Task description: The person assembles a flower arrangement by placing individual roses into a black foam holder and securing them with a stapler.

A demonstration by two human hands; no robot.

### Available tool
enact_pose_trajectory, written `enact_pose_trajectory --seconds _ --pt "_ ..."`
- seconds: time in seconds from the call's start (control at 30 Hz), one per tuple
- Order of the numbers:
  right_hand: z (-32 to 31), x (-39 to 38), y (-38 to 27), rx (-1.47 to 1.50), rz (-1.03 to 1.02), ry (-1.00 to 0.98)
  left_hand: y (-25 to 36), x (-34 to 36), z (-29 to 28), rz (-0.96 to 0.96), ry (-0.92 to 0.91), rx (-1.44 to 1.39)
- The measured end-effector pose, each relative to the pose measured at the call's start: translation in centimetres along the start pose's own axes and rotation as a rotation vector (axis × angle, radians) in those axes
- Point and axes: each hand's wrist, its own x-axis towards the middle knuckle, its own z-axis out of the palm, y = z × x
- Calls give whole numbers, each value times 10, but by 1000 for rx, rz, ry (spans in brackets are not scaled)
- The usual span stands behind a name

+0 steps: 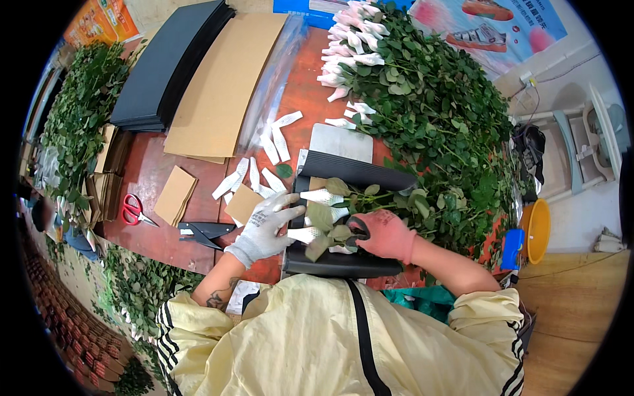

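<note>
My left hand [264,223], in a white glove, has its fingers spread at the edge of a black ribbed mat [350,173], beside rose heads in white mesh sleeves [320,196]. My right hand [376,234], in a pink glove with dark fingertips, is closed on leafy rose stems [356,201] lying in that mat. Loose white sleeves [285,119] and small brown card pieces [174,193] lie to the left. A black stapler [205,234] is below my left hand's side of the cards, with red-handled scissors [132,210] further left.
A red table [132,244] holds stacked dark boards [168,63], large brown sheets [221,86] and a big pile of sleeved roses [429,119] at right. More foliage [82,99] stands at left. A yellow basin [538,231] and white folded chair [581,142] are at the right.
</note>
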Motion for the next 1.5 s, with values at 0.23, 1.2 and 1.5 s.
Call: enact_pose_trajectory --seconds 0.23,1.2,1.5 --pt "-9 1 9 -209 157 -13 17 4 -28 -51 124 -241" --pt "-3 -26 48 -118 480 -461 11 81 51 811 3 398" --pt "-73 -112 32 -193 -132 -151 14 68 27 700 -101 205"
